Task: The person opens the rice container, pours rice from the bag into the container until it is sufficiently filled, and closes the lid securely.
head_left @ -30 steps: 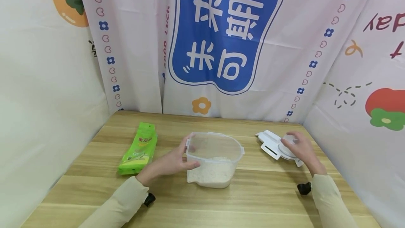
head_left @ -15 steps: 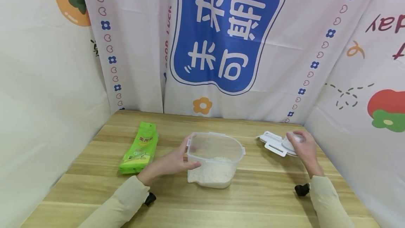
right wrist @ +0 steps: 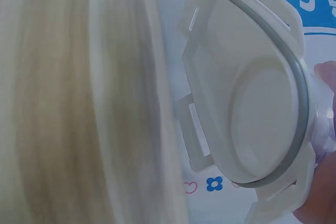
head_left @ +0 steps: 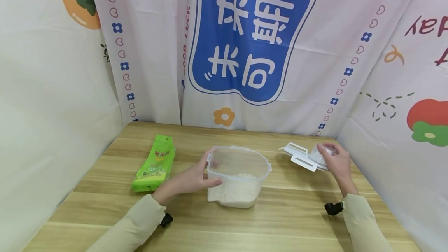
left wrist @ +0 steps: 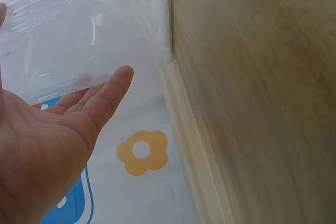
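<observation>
A clear plastic storage container point(head_left: 235, 174), partly filled with what looks like white rice point(head_left: 234, 191), stands upright on the table without a lid. My left hand point(head_left: 190, 178) holds its left end, thumb at the front and fingers behind; in the left wrist view those fingers lie against the clear wall. At the right, my right hand point(head_left: 337, 162) grips the round clear cap on top of a white lid point(head_left: 303, 158). The right wrist view shows the underside of the lid point(right wrist: 252, 93), with its grey seal and slotted side flaps, raised off the table.
A green printed packet point(head_left: 155, 164) lies on the wooden table point(head_left: 280, 221), left of the container. Printed cloth point(head_left: 154, 61) hangs behind the table, with further cloth at both sides.
My right hand has taken hold of the lid's cap, and the lid has come up from the table and tilted. The left hand and container look unmoved.
</observation>
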The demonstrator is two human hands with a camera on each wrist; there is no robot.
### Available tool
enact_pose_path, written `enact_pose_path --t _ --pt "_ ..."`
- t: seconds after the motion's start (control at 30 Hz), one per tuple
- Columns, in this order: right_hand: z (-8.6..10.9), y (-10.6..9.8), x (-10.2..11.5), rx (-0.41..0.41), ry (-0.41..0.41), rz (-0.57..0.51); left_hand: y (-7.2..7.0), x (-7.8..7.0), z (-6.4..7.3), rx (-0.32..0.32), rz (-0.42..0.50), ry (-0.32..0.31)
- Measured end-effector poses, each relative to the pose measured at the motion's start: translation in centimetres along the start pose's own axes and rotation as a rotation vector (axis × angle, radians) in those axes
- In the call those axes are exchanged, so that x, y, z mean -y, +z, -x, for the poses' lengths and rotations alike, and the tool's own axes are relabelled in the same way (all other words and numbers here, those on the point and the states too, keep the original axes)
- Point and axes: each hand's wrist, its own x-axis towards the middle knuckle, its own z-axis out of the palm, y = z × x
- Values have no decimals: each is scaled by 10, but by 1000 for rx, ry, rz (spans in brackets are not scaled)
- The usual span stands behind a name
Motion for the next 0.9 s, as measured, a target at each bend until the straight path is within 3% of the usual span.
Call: enact_pose_path --t 0.63,0.9 --pt "14 -7 63 68 -27 -213 2 1 0 8 62 -1" --pt "26 -6 90 44 -135 -373 2 1 -1 5 46 0"
